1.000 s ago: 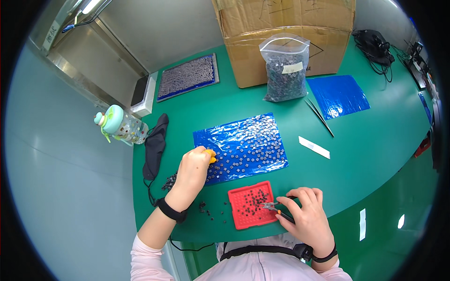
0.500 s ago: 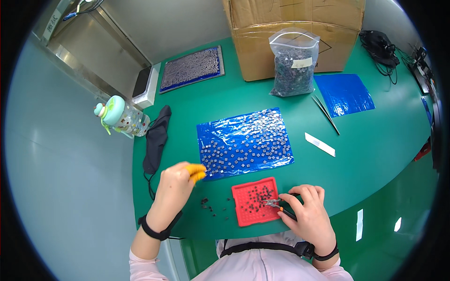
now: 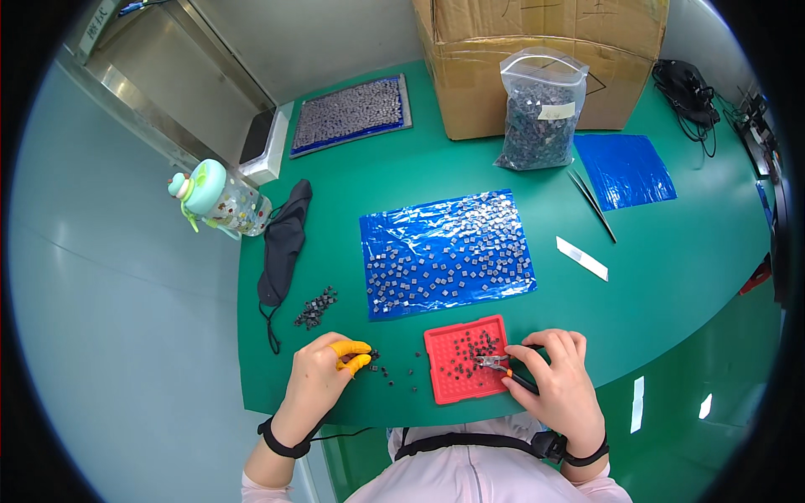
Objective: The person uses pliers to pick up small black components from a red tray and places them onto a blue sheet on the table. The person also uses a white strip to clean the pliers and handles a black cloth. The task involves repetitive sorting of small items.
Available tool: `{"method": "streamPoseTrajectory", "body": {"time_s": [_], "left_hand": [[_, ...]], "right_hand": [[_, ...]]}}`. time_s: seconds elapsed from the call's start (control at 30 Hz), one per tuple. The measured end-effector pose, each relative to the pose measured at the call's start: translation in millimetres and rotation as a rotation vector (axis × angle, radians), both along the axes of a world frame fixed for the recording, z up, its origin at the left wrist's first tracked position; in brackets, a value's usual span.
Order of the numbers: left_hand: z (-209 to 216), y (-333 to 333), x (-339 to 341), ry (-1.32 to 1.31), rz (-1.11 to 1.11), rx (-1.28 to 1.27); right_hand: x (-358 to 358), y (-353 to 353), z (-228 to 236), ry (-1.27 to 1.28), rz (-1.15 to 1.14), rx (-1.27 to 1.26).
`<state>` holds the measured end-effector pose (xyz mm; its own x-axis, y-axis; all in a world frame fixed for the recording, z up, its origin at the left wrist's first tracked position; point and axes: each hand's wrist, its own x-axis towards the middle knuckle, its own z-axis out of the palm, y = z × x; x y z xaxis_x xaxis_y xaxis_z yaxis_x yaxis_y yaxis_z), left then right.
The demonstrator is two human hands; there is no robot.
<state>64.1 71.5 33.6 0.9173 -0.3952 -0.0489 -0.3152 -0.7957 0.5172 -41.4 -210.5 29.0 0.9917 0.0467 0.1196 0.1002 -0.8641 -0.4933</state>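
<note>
My right hand [image 3: 555, 373] grips small cutting pliers [image 3: 520, 379] with black and orange handles. Their metal jaws rest over a red tray [image 3: 444, 390] that holds many tiny dark pieces [image 3: 470, 348]. My left hand [image 3: 323, 373] wears yellow finger cots [image 3: 352, 346] on thumb and index finger. These two fingers are a little apart, with their tips at a few small dark pieces [image 3: 374, 355] on the table left of the tray; whether they touch one is too small to tell. Beyond lies a blue film sheet [image 3: 394, 230] covered with small square grey parts [image 3: 444, 267].
A heap of dark pieces [image 3: 314, 308] lies near a black face mask [image 3: 285, 243] and a bottle [image 3: 226, 201]. At the back are a parts-covered board [image 3: 348, 113], a zip bag [image 3: 538, 126] and a cardboard box [image 3: 470, 84]. Tweezers [image 3: 593, 205] and blue film [image 3: 629, 172] lie right.
My left hand has come back from the blue sheet's near left corner to the loose pieces, its yellow-tipped fingers parting. My right hand keeps the pliers over the tray. The view has shifted slightly.
</note>
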Motion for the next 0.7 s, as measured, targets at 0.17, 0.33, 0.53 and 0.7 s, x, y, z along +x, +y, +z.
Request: {"method": "streamPoseTrajectory", "body": {"time_s": [0.17, 0.33, 0.53, 0.7], "left_hand": [[-5.0, 2.4, -2.2, -0.046, -0.029, 0.02], [-8.6, 4.6, 1.6, -0.103, -0.08, 0.031], [-4.6, 1.7, -2.3, -0.092, -0.064, 0.015], [-2.4, -2.6, -1.3, -0.227, -0.177, 0.105]], "right_hand": [[1.1, 1.4, 0.2, -0.002, -0.002, 0.002], [1.6, 0.9, 1.1, -0.017, 0.007, 0.016], [0.5, -1.4, -0.9, -0.027, -0.01, 0.025], [0.5, -0.7, -0.1, -0.031, -0.017, 0.017]]}}
